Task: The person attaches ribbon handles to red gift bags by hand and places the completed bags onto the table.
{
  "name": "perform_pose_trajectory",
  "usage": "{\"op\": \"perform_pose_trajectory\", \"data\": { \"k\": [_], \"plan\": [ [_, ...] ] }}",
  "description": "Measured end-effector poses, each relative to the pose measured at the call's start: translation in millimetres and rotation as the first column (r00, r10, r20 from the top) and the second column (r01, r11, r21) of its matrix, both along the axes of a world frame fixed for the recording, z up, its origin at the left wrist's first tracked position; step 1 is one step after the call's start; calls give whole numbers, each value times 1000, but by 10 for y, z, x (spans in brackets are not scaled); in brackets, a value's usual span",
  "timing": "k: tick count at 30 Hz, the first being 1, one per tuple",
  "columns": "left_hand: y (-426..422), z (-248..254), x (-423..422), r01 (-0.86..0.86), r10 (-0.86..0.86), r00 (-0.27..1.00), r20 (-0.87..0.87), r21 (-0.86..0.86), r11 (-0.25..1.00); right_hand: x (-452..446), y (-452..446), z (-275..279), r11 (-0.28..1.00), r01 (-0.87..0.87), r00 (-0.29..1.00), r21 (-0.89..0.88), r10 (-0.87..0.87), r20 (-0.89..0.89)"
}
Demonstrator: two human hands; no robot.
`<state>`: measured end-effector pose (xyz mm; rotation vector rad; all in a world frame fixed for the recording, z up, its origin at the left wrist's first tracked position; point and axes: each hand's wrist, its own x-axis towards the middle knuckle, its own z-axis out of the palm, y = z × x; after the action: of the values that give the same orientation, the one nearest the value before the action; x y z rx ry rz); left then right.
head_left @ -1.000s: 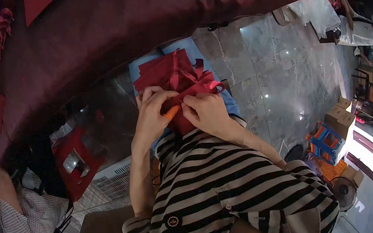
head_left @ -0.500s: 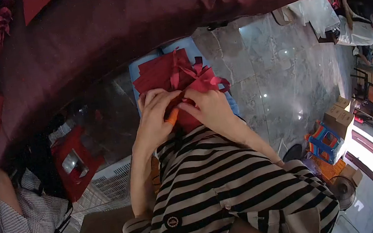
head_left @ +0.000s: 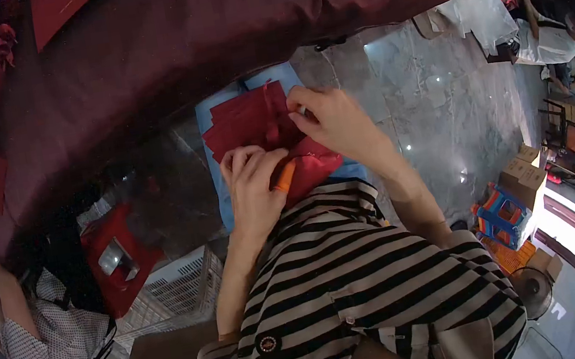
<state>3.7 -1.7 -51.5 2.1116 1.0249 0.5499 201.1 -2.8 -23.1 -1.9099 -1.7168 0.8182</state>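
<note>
Item, stack of dark red flat pieces (head_left: 241, 123), cloth or card not distinguishable: it lay on the wearer's lap in light blue jeans (head_left: 224, 201), below the desk (head_left: 201, 13) with its dark red cover. A narrow red ribbon (head_left: 270, 114) ran along its right side.

Item, brighter red piece (head_left: 313, 175): it lay at the near side of the stack, against the striped shirt (head_left: 362, 273).

Left hand (head_left: 253, 183): fingers bent over the near part of the stack, appearing to grip the brighter red piece; orange finger cover (head_left: 286, 176) on what looked like the thumb.

Right hand (head_left: 330, 118): raised at the right edge of the stack, fingers curled, thumb near forefinger; whether ribbon was pinched there could not be told.

Step, by judgement: ribbon handling on the brighter red piece, the left hand steadying, the right hand working apart. The next move seemed to call for a firm left hold and a clear, untangled ribbon end.

Differences from the frame half a second earlier: the right hand, then close against the left, had moved up and away; the ribbon loops at the right no longer showed; the brighter red piece was more exposed; the left hand sat slightly farther right.
</note>
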Motion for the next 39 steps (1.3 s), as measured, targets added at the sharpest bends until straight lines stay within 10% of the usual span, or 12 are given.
{"op": "perform_pose_trajectory", "data": {
  "k": [3, 8, 14, 19, 22, 26, 28, 31, 39],
  "plan": [
    [6, 19, 8, 4, -5, 999, 47, 17, 1000, 71, -40, 112, 977, -138, 926, -165, 68, -372],
    [-115, 36, 85, 141, -149, 988, 29, 180, 974, 212, -74, 42, 907, -411, 910, -95, 403, -98],
    [-203, -93, 85, 154, -216, 969, 119, 392, 907, 360, -12, 89, 762, -604, 749, -231, 445, -491],
    [-215, -92, 162, -103, 33, 964, 263, 256, 961, 411, -190, 112, 827, -453, 840, -333, 271, -470],
    [-190, -89, 75, 76, -56, 995, 80, -272, 959, 461, -274, 36, 911, -352, 865, -213, 229, -447],
    [-196, -239, 93, 123, -86, 990, 115, -370, 921, 383, -294, 25, 937, -294, 902, -189, 206, -380],
    [-161, -222, 102, 165, -140, 985, 99, -318, 934, 365, -223, 76, 997, -49, 946, 54, 64, -318],
    [-165, -216, 58, 129, -76, 987, 142, -422, 897, 725, 42, 233, 959, 267, 791, -95, -275, -547],
    [-32, -83, 11, 137, -52, 982, 179, -503, 854, 838, 81, 278, 955, 252, 621, -157, -284, -731]
  ]
}}
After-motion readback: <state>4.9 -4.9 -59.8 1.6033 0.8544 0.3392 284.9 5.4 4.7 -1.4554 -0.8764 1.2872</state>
